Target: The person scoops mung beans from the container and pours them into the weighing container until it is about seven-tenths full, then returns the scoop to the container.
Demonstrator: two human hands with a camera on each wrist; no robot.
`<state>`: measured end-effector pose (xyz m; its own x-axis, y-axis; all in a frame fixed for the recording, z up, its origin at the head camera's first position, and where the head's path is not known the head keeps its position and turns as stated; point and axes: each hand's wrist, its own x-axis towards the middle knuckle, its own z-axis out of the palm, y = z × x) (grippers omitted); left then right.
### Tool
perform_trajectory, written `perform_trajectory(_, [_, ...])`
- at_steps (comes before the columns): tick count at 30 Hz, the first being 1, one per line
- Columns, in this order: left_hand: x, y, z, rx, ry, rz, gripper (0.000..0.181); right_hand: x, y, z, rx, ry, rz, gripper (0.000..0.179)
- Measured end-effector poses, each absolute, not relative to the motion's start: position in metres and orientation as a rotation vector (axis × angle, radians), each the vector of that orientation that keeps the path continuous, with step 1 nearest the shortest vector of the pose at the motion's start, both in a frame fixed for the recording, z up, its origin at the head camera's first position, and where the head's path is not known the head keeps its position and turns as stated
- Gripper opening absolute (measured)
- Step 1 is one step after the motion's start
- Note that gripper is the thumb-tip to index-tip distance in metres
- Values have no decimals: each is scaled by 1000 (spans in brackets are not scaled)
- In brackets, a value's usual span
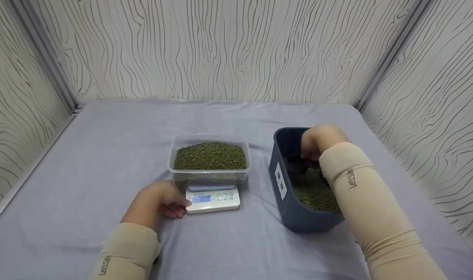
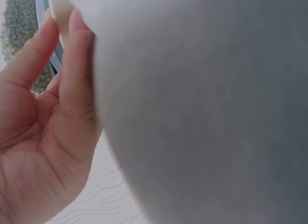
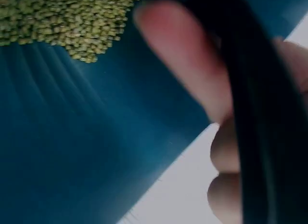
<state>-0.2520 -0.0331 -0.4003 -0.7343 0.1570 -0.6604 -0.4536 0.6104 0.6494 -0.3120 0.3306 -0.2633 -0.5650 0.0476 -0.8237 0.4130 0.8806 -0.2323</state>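
A white digital kitchen scale (image 1: 230,203) has a lit display with digits that look like 700.0. On it stands a clear plastic container (image 1: 236,177) heaped with green mung beans (image 1: 211,156). My left hand (image 1: 162,196) pinches the scale's left edge; in the left wrist view the thumb and a finger (image 2: 77,65) meet at that edge. To the right, my right hand (image 1: 318,140) reaches into a dark blue bin (image 1: 308,221) and grips the black handle (image 3: 262,118) of a scoop (image 1: 295,165). The scoop's contents are hard to make out.
More mung beans (image 1: 314,190) lie in the bottom of the bin. A white label (image 1: 280,181) is stuck on its left side. A pale cloth (image 1: 116,147) covers the table, and patterned panels (image 1: 220,50) stand behind and at both sides.
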Motion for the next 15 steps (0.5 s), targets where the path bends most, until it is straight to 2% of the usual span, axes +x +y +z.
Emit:
perform_trajectory(8, [-251,-33,-399,-231,2134,1109,17,-313,334,-279,132,2091,-238,32])
perform_trajectory(15, [-251,-34,-398,-234,2131,1125,17,-310,338,-279,148,2057,-252,32])
